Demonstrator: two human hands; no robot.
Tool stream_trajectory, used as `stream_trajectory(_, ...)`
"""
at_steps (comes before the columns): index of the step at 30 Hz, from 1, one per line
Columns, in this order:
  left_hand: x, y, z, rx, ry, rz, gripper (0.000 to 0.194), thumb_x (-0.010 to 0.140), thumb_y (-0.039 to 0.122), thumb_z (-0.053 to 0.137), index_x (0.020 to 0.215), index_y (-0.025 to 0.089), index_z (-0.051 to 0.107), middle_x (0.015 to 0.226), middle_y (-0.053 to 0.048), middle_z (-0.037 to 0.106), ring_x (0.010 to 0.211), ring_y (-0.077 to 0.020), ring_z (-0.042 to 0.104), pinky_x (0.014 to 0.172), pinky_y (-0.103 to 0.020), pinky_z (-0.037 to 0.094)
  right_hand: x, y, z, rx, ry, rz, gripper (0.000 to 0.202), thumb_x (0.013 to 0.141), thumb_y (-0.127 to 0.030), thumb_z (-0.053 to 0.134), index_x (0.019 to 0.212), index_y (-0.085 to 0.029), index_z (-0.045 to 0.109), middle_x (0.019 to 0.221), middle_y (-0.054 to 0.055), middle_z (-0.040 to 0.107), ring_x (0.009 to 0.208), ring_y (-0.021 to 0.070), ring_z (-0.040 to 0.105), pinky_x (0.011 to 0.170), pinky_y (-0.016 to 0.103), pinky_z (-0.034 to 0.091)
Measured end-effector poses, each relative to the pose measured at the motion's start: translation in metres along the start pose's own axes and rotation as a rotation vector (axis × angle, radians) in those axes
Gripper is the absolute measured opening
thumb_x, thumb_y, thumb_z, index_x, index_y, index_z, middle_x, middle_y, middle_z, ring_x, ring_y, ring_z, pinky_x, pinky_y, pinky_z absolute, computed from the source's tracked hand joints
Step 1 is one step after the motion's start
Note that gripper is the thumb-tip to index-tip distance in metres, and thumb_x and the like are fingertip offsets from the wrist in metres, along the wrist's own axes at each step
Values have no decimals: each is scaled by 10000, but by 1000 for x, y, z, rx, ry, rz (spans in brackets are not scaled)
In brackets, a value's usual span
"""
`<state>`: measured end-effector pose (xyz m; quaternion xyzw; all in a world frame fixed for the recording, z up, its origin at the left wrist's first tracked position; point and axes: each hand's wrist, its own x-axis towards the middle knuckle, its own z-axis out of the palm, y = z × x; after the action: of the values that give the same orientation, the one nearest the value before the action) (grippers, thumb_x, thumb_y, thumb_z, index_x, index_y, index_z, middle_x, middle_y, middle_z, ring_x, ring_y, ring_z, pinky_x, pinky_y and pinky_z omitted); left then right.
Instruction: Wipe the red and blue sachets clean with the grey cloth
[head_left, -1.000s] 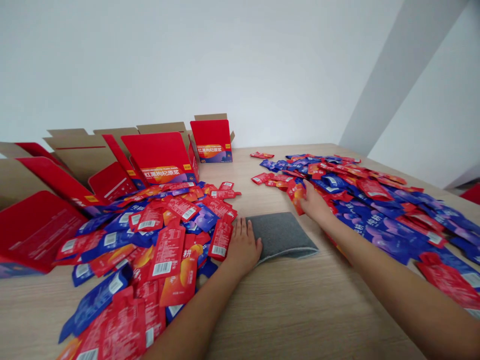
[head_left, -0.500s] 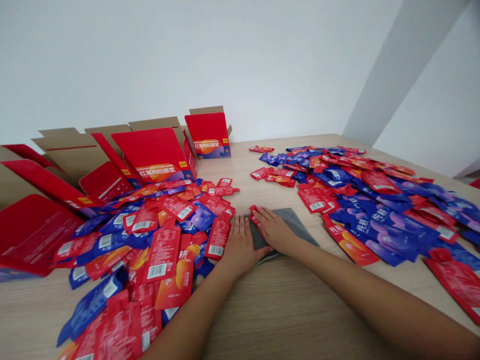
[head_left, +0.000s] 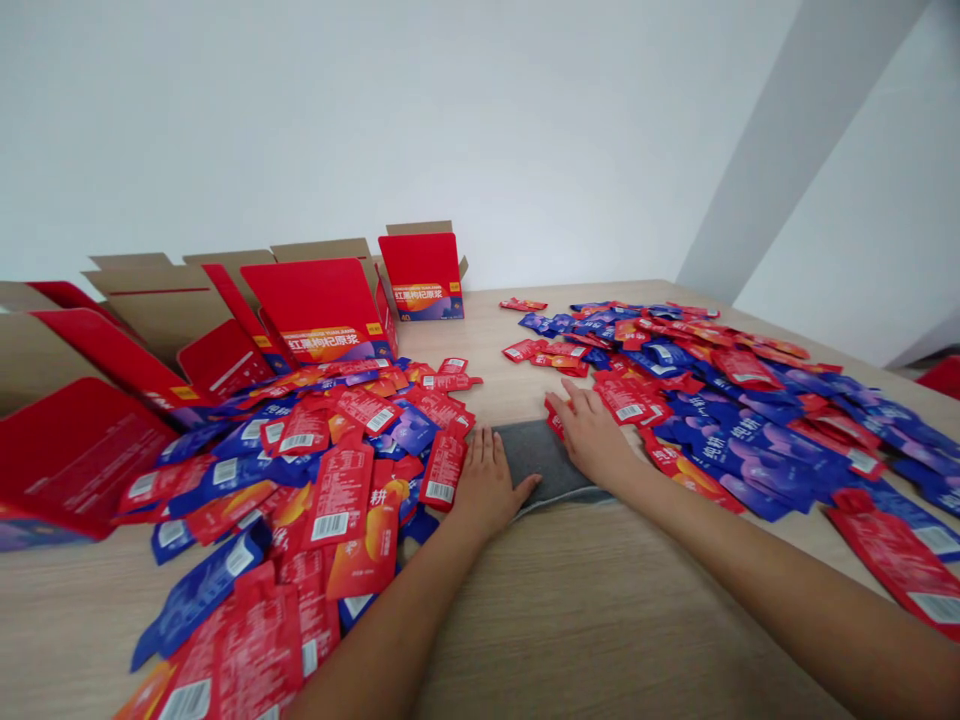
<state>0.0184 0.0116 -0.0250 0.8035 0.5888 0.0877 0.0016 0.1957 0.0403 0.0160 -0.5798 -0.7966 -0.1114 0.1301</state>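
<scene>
A dark grey cloth lies on the table between my hands. My left hand rests flat at its left edge, fingers stretched out, beside a red sachet of the left pile. On the cloth's right part is my right hand, its fingers spread over a small red sachet that shows at the fingertips. Whether the fingers grip this sachet or only touch it is hard to see.
Red and blue sachets are heaped at the left, more sachets at the right. Open red boxes line the back left, with one box apart near the wall. The wooden table shows in front.
My right hand has moved right across the cloth, away from my left hand, and the small red sachet has shifted right with it. My left hand stays at the cloth's left edge.
</scene>
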Motion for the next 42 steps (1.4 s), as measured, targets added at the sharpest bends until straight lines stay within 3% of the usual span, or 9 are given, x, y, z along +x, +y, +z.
stream_trajectory(3,0,0,0,31,9,11,653,884,411,368,1346,-51,354,1440,-253,293,1368,-318,206,1088,-440,259,9,-17,-22,143,80,-67,536,824,-105,380,1360,-123,381,1394,163,379,1239,286,351,998,456,346)
stream_trajectory(6,0,-1,1,52,2,29,582,865,277,361,1341,-57,358,1436,-254,297,1364,-318,215,1082,-444,265,17,-23,-25,236,72,-127,533,829,-93,342,1359,-133,380,1311,135,476,1186,246,415,988,418,372)
stream_trajectory(11,1,-2,4,60,16,30,568,851,244,344,1342,-39,367,1438,-246,300,1359,-321,230,1075,-467,269,19,-25,17,106,-95,-98,418,865,-103,354,1257,-89,497,1217,154,558,1130,240,464,966,367,373)
stream_trajectory(16,2,-3,9,63,26,41,578,840,240,345,1345,-40,359,1439,-246,298,1364,-315,223,1081,-473,257,10,-25,41,56,-65,-98,382,901,-156,359,1251,-129,508,1262,148,524,1162,248,426,950,379,372)
stream_trajectory(24,1,-3,9,52,30,40,576,838,250,347,1334,-42,373,1439,-240,306,1363,-300,232,1079,-441,270,7,15,23,-136,-102,6,414,914,-156,293,1280,-93,476,1139,182,542,1035,278,469,854,374,410)
stream_trajectory(30,2,-3,9,50,36,29,582,832,256,344,1339,-30,371,1428,-242,327,1356,-307,250,1072,-477,267,-5,19,18,-142,-156,153,577,894,-500,382,1329,-121,404,1094,187,544,1019,291,508,821,377,422)
stream_trajectory(33,2,-2,7,51,31,35,583,835,261,348,1334,-38,377,1425,-245,328,1354,-309,253,1074,-468,267,-10,19,12,-155,-200,150,622,850,-556,440,1305,-133,430,1073,177,563,1048,310,500,839,396,416)
stream_trajectory(38,2,0,1,43,4,23,580,848,259,337,1336,-54,367,1430,-244,316,1357,-305,239,1073,-436,276,-5,13,-5,-139,-238,152,546,812,-456,559,1219,-97,499,1068,188,577,1067,322,507,861,394,417)
stream_trajectory(42,1,1,-2,39,-18,28,585,850,258,346,1343,-57,357,1436,-247,302,1362,-307,221,1083,-416,261,-1,-7,-21,51,-172,115,492,849,-323,517,1295,-138,422,1176,165,552,1024,249,567,817,324,452)
